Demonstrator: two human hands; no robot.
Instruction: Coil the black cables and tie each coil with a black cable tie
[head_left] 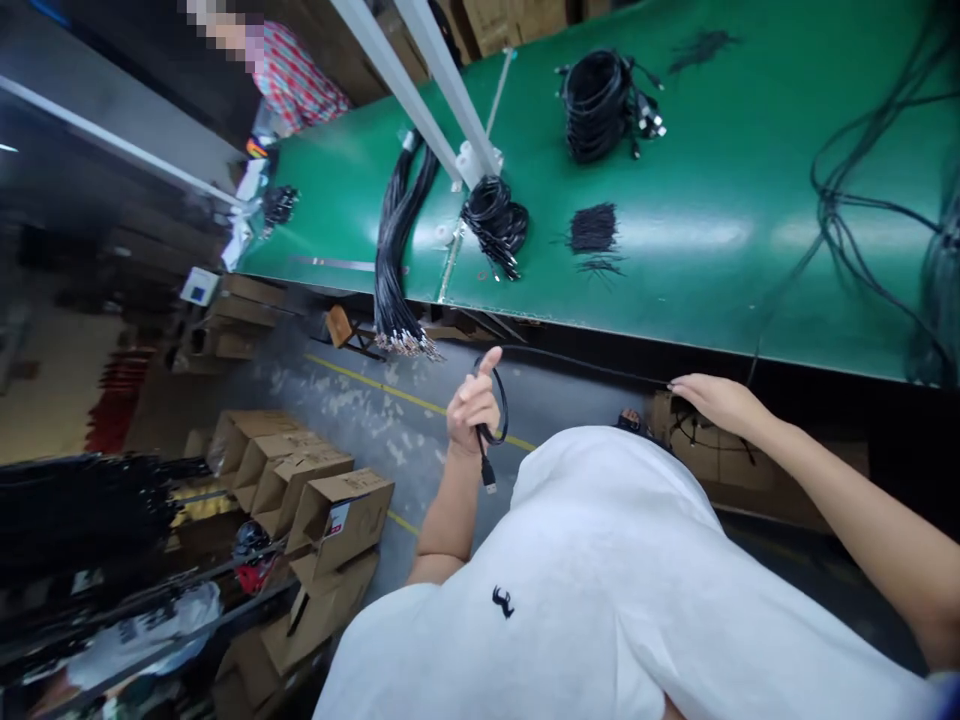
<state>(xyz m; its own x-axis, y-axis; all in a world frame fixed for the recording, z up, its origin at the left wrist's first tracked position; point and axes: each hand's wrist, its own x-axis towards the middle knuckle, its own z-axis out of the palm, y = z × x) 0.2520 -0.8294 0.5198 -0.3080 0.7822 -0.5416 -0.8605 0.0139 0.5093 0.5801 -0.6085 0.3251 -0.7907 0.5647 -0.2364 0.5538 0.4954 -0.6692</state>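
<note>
My left hand (474, 408) is closed on a black USB cable (504, 400), part of it looped around the fingers. The cable's USB plug (489, 474) hangs below that hand. From there the cable runs to the right, along the near edge of the green table, to my right hand (716, 398). The right hand's fingertips are pressed together on the cable in a pinch. Both hands are off the table, in front of the white shirt.
On the green table (697, 270) lie a coiled cable bundle (600, 105), a smaller coil (495, 220), a pile of black ties (594, 228), a long wire bundle (394, 240) and loose cables (840, 200). Cardboard boxes (337, 515) stand at left. A person in a checked shirt (296, 80) is across.
</note>
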